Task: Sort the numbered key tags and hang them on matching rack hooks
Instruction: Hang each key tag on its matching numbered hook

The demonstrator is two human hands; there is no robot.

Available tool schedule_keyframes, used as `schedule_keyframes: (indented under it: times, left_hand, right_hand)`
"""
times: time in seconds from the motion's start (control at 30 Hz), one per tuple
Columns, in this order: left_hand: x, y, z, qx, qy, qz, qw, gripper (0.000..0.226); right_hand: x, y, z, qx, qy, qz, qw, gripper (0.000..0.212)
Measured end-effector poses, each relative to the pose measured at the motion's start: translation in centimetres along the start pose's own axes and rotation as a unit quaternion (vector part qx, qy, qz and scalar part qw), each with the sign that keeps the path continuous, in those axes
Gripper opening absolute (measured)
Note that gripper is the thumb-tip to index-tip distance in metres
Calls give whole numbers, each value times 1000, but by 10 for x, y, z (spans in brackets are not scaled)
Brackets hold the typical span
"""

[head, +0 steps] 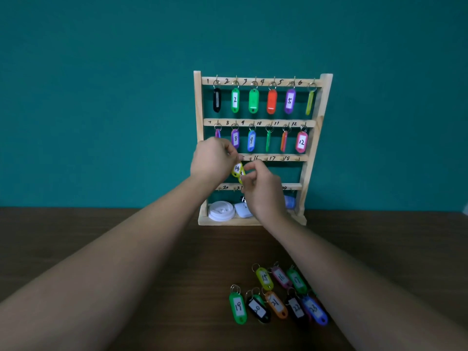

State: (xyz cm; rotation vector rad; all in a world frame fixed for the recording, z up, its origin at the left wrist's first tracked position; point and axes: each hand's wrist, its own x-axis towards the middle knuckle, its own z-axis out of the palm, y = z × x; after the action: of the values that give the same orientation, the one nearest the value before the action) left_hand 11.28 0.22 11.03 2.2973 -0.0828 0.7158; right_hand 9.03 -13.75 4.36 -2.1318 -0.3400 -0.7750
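At the rack's [255, 79] third rail, my left hand [211, 162] and right hand [263, 188] both pinch tag 14 [237, 168]. Next: seat its ring on hook 14, hidden behind my fingers.

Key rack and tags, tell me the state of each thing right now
Rack: upright; top two rows full.
Tag 14: yellow, held at the third row by both hands.
Left hand: pinching tag 14's top.
Right hand: pinching its lower end.
Loose tags: lying on the table, unhung.
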Motion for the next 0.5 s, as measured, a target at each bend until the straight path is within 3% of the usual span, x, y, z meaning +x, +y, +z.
schedule_keyframes:
  times: [0.17, 0.37, 0.5]
  left_hand:
    - [-1, -2, -1, 8, 13, -6, 1000, 30]
    - [-16, -8, -7, -9, 24, 19, 999, 15]
    - [-45, -11, -12, -13, 31, 53, 998, 13]
  right_hand:
    - [-11, 3, -10, 6, -18, 32, 999, 18]
    - [-30, 15, -30, 17, -31, 53, 998, 11]
    - [-48, 26, -46, 17, -89, 69, 994, 9]
